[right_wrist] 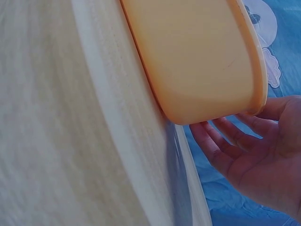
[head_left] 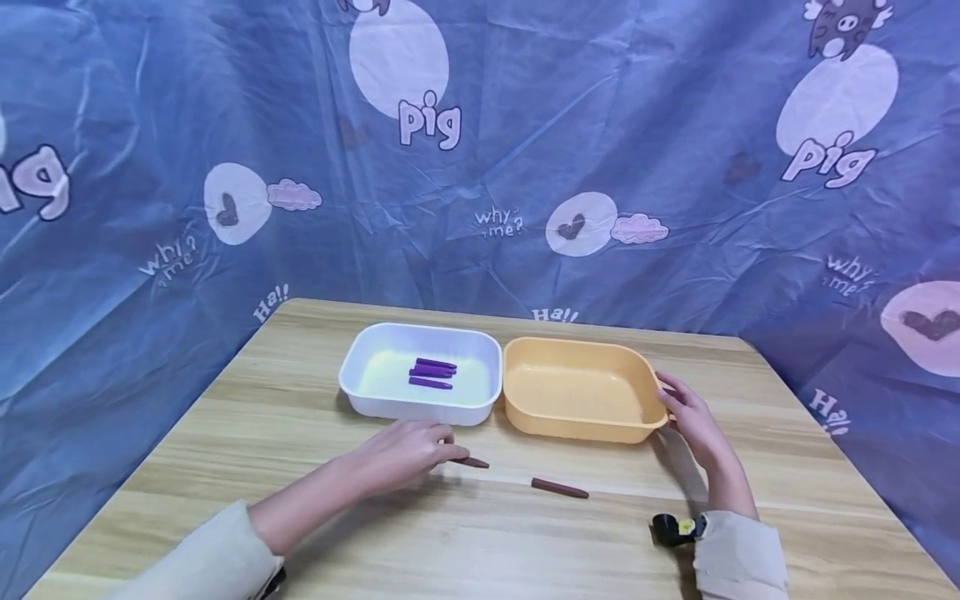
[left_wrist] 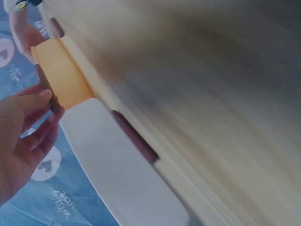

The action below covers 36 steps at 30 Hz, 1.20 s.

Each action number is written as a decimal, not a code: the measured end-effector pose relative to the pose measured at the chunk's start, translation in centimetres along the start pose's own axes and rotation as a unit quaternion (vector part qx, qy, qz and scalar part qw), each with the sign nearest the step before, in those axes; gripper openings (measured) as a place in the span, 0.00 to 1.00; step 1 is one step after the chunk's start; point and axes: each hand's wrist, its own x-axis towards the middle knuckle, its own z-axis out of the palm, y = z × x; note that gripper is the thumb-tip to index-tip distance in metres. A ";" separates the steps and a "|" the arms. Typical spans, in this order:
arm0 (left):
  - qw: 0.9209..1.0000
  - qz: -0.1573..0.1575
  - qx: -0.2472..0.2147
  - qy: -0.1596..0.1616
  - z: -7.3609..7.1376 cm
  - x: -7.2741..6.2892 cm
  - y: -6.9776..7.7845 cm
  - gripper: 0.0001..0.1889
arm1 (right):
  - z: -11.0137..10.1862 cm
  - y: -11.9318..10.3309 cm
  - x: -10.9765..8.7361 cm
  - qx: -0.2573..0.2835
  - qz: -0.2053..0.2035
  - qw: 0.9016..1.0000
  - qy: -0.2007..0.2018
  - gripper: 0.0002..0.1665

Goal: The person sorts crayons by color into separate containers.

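Note:
My left hand (head_left: 408, 454) pinches a brown crayon (left_wrist: 47, 88) between thumb and fingers, in front of the white bin (head_left: 420, 412). Several purple crayons (head_left: 431, 372) lie inside that bin. A second brown crayon (head_left: 559, 488) rests on the table in front of the orange bin (head_left: 577, 429). In the left wrist view another brown crayon (left_wrist: 135, 136) lies alongside the white bin; in the head view my left hand hides it. My right hand (head_left: 693, 417) holds the orange bin's right end, thumb at the rim and fingers against the outer wall (right_wrist: 207, 110).
The two bins stand side by side toward the back of the wooden table (head_left: 465, 542). Behind the table hangs a blue printed cloth (head_left: 480, 167). A black wrist device (head_left: 671, 530) is at the right sleeve.

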 end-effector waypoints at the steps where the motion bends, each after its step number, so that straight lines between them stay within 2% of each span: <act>1: 1.000 -0.004 -0.001 0.002 -0.1 0.4 0.1 0.20 | 0.0 0.0 0.0 0.000 0.000 1.000 -0.001 0.32; 4: 1.000 -0.011 -0.006 0.003 -0.2 1.7 0.3 0.20 | 0.0 0.0 -0.1 0.001 0.003 1.000 -0.003 0.32; 7: 1.000 -0.020 -0.004 -0.012 -0.3 3.3 0.7 0.21 | -0.1 -0.1 -0.1 0.003 0.003 1.000 -0.004 0.32; 10: 0.999 -0.040 0.002 -0.033 -0.3 5.0 1.1 0.27 | -0.1 -0.1 -0.2 0.002 0.004 1.000 -0.005 0.32; 13: 0.998 -0.055 0.005 -0.028 0.0 6.7 1.5 0.27 | -0.1 0.0 -0.2 -0.002 0.006 1.000 -0.006 0.32; 20: 0.996 -0.082 0.007 -0.018 0.3 10.1 1.5 0.15 | 0.0 0.1 -0.2 0.002 0.004 1.000 -0.004 0.32; 27: 0.994 -0.103 0.020 -0.017 0.6 12.7 0.6 0.15 | 0.2 0.0 0.2 0.003 0.002 1.000 -0.007 0.32; 32: 0.993 -0.113 0.014 -0.030 1.9 14.3 0.3 0.15 | 0.1 0.2 -0.1 -0.004 0.006 1.000 -0.007 0.32; 36: 0.992 -0.126 0.007 -0.023 2.8 15.4 0.1 0.14 | 0.0 0.3 -0.4 -0.007 0.005 1.000 -0.008 0.31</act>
